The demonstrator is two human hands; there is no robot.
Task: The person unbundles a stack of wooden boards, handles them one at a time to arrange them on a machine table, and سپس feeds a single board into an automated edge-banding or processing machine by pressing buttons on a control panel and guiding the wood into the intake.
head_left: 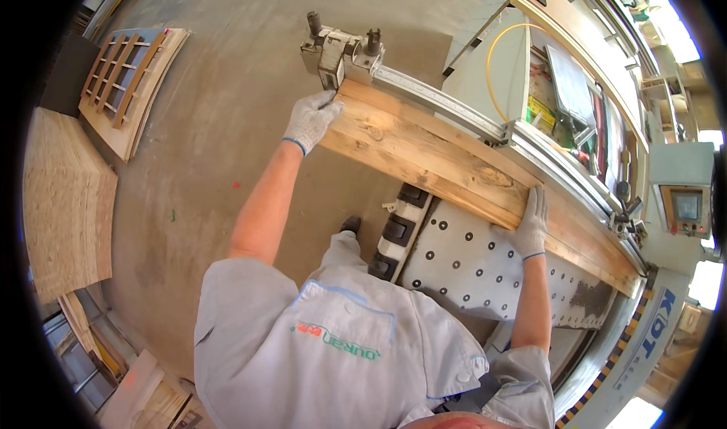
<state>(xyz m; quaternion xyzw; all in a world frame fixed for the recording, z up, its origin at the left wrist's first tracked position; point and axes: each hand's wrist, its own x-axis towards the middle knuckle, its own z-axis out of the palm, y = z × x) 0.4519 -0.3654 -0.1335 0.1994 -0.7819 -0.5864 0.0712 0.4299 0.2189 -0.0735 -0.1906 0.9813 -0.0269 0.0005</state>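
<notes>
Long pale wooden planks [447, 156], lying side by side with knots in the grain, slant from the upper middle down to the right along a metal fence rail [439, 99]. At their left end my left hand [312, 120], in a grey-white work glove, is closed on the corner, just below a metal stop block [332, 59] with dark knobs. My right hand [530, 228], gloved too, lies farther along with its fingers stretched flat over the planks. The near edge rests over a perforated grey metal table [469, 258]; what the fingertips touch underneath is hidden.
Behind the rail stands a machine cabinet [488, 65] with a yellow hose and a tray of tools. A control box [685, 205] is at far right. Wooden panels [68, 202] stack at far left, beside a slatted wooden frame [125, 84]. Black-and-white rollers [397, 230] edge the table.
</notes>
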